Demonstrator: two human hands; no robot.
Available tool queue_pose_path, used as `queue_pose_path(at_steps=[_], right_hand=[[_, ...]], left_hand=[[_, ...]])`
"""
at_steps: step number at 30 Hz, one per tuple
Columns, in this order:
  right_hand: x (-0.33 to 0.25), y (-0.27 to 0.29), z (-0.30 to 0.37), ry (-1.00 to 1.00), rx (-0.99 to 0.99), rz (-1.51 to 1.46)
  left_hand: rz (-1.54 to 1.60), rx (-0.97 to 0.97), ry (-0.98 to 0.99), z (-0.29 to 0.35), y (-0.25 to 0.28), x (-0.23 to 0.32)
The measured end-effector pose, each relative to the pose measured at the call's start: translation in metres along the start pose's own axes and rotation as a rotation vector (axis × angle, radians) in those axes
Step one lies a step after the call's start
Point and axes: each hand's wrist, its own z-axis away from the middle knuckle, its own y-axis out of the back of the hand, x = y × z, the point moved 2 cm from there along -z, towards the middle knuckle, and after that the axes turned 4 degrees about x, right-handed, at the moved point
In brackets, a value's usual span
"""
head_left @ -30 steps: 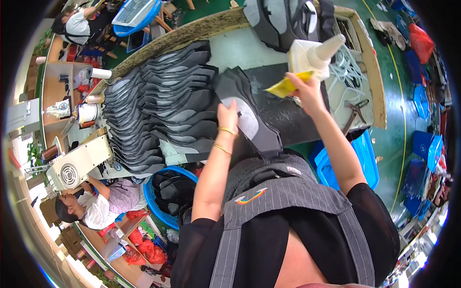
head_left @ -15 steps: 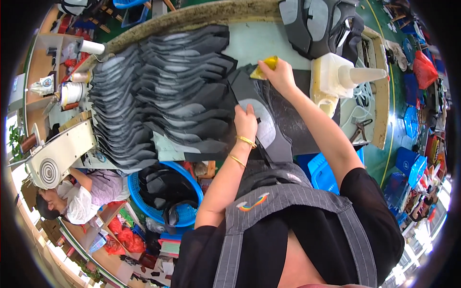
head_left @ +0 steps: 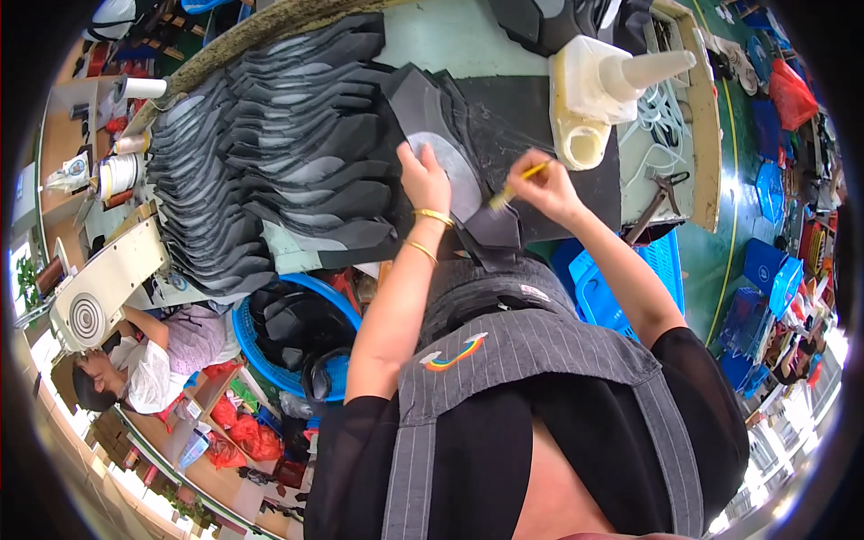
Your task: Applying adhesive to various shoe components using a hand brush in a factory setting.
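Note:
A dark-grey cut panel [head_left: 450,175] with a light-grey oval patch lies on the table in front of me. My left hand [head_left: 425,186] grips its left side, thumb and fingers bent at the edge of the patch. In my right hand [head_left: 547,187] is a small flat yellow brush [head_left: 504,196], pinched by the handle. Its bristles touch or hover close over the panel's near right part; contact is hard to tell. Left of the panel, rows of similar overlapping panels [head_left: 310,135] cover the table.
A translucent squeeze bottle [head_left: 589,90] with yellowish liquid stands right of my right hand. Beyond it lie pliers [head_left: 661,200]. More panels [head_left: 540,22] are stacked at the far side. Below the table are blue baskets [head_left: 337,382]. At left, a person sits beside a sewing machine [head_left: 108,283].
My right hand has brought the brush from the panel's far end to its near right side. The view has shifted slightly; my left hand still holds the panel.

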Motion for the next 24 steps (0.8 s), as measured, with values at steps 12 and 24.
queue_pose_path(at_steps=[12, 24], right_hand=[[-0.017, 0.016, 0.019, -0.066, 0.09, -0.125], [-0.066, -0.058, 0.015, 0.618, -0.323, 0.632]], left_hand=[[0.557, -0.269, 0.48, -0.018, 0.002, -0.041], [0.994, -0.591, 0.614, -0.02, 0.033, -0.008]])
